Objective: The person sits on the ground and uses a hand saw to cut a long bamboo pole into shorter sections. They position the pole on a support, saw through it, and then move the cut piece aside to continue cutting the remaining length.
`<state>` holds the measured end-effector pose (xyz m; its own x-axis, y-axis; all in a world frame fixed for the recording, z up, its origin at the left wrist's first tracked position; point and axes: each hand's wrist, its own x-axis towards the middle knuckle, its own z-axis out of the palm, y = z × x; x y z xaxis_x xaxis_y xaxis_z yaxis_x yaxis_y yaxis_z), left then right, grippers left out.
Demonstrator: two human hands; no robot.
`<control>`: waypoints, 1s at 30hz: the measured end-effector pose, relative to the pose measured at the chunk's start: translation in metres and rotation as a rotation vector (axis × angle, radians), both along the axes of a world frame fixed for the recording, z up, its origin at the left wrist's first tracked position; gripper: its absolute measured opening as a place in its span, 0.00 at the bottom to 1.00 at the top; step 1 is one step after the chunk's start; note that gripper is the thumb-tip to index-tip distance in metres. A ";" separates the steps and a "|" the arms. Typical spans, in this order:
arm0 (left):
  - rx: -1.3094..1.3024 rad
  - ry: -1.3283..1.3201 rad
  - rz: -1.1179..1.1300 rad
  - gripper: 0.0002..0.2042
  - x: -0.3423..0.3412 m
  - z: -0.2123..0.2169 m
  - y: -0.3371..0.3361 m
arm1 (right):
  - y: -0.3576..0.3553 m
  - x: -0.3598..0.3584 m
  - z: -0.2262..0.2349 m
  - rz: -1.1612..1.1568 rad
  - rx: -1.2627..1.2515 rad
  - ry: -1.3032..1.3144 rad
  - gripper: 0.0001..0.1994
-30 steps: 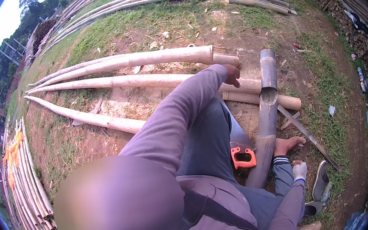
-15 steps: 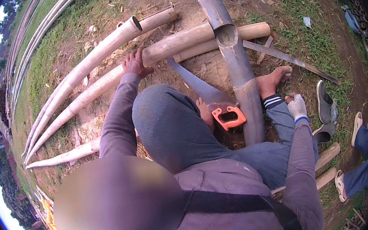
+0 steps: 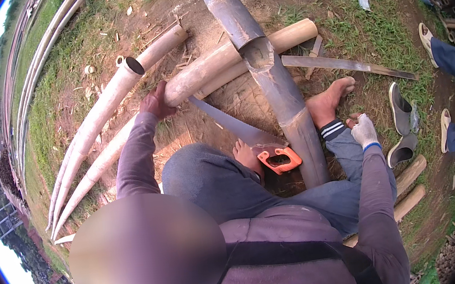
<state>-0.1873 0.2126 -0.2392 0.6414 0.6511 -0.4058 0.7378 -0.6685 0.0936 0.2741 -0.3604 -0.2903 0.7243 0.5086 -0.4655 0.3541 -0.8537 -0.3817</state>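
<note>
The fingers of the left hand [image 3: 155, 102] are being curled over a pale bamboo pole [image 3: 202, 69] and appear pressed to its wall. The fingers of the gloved right hand [image 3: 364, 129], held beside the bent right leg [image 3: 346, 151], are being kept bent inward; whether anything is being pinched there cannot be told. The gripped pole is lying crosswise beneath a dark bamboo pole [image 3: 290, 101], its end projecting on the far side.

A notch [image 3: 260, 54] is showing as already cut in the dark pole; no matching cut is being observed on the visible length of the pale one. No sawing is being carried out: an orange-handled handsaw [image 3: 243, 128] is lying near the dark pole, held by neither hand. What is left is not being shown.

The work is being done outdoors, on soil [image 3: 190, 11] and grass [image 3: 349, 7]. A flat strip [image 3: 342, 64] and grey shoes [image 3: 399, 108] are lying to the right; farther out, another person's legs [image 3: 453, 54] are being noted.
</note>
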 end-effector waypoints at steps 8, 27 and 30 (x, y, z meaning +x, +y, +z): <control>0.147 -0.108 0.003 0.52 -0.003 0.109 -0.029 | 0.043 -0.010 0.036 -0.013 0.320 -0.192 0.19; -0.318 -0.257 -0.332 0.54 0.248 0.189 -0.141 | 0.296 -0.275 0.117 -0.475 1.255 1.440 0.34; -0.483 -0.374 -0.375 0.55 0.267 0.190 -0.129 | 0.294 -0.232 0.118 -0.820 1.133 1.356 0.34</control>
<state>0.0800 0.0833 -0.0492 0.9393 0.1625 -0.3023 0.3271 -0.6907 0.6449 0.0421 -0.0665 -0.1726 0.4036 0.7059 -0.5820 -0.8929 0.1653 -0.4187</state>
